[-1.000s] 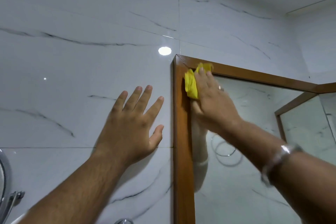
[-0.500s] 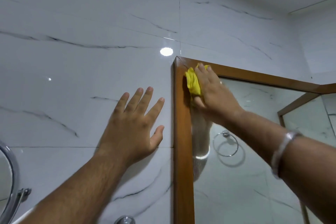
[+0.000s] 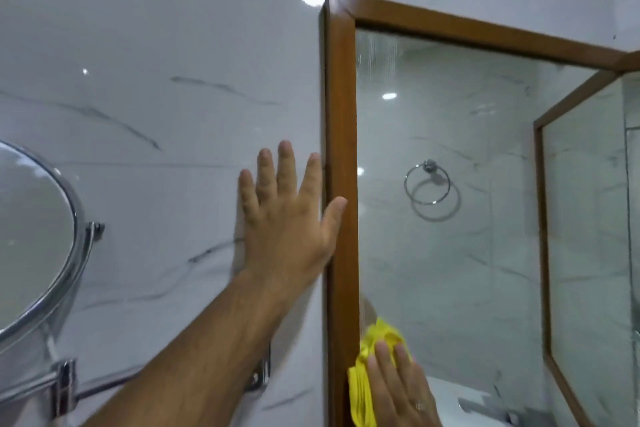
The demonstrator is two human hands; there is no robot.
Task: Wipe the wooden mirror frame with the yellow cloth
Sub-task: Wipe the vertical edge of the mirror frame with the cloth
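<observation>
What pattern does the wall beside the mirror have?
White marble with thin dark grey veins on the wall, clearest in the head view.

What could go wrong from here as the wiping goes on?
The right hand presses the yellow cloth at the wooden mirror frame's inner edge; part lies over the mirror glass, so it may smear there. The left hand braces flat on the glossy marble wall tile and could slip, perhaps toward the round chrome mirror.
</observation>
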